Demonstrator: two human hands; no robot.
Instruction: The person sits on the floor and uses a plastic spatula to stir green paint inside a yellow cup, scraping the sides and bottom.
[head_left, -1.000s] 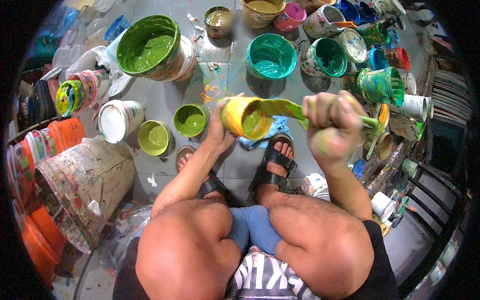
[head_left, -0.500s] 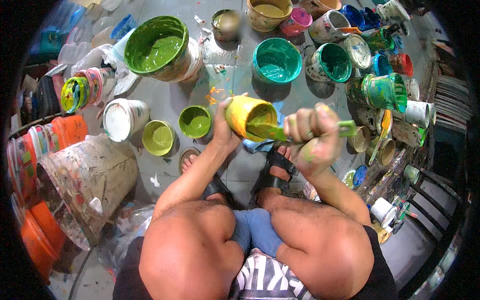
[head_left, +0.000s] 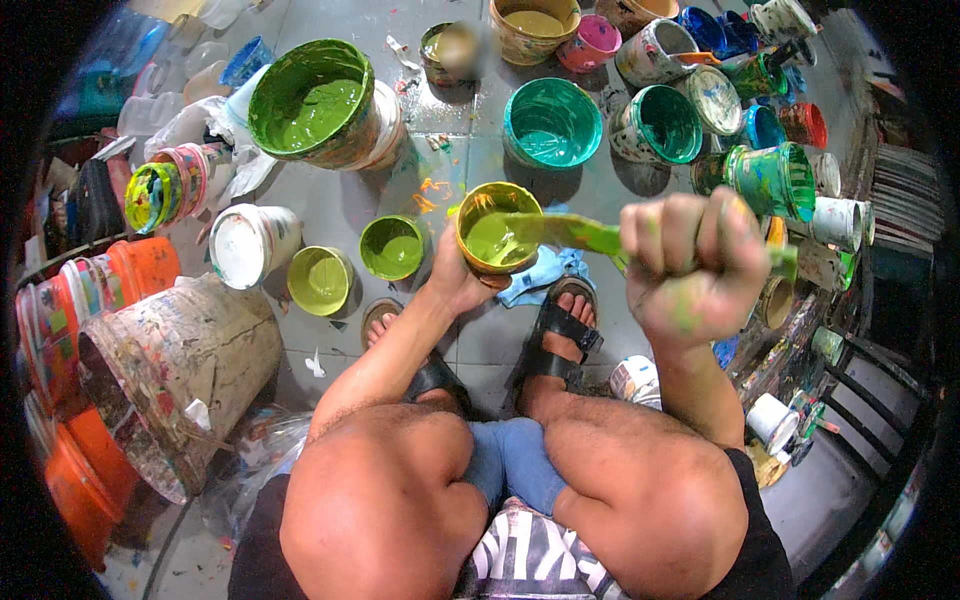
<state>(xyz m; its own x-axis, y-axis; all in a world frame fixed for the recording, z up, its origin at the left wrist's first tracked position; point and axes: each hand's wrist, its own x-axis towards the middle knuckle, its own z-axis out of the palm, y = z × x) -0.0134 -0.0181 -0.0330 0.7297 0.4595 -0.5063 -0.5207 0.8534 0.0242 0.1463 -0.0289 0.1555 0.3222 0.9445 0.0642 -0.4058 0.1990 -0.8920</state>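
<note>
My left hand (head_left: 462, 272) is wrapped round the side of a small yellow paint cup (head_left: 478, 206), its mouth turned up and green paint showing inside. In my right fist (head_left: 692, 262) is a green, paint-smeared spatula (head_left: 580, 233). Its blade reaches left over the cup's rim, with the tip above or in the paint; I cannot tell whether it touches. Just left of the cup, two small cups stand on the floor: a green one (head_left: 391, 247) and a yellow-green one (head_left: 320, 280). Beneath the held cup lies a blue cloth (head_left: 545, 276) beside my right foot.
A large green paint bucket (head_left: 262, 110) stands at far left, a teal bucket (head_left: 510, 122) and a dark green one (head_left: 625, 150) ahead. Many paint tubs crowd the right side. A white lidded tub (head_left: 245, 247) and a big stained bucket (head_left: 195, 360) lie left. A dark chair (head_left: 860, 400) is at right.
The cup has turned from lying tilted to mouth up, slightly left. My right hand has moved right with the spatula, drawing its blade partly out of the cup.
</note>
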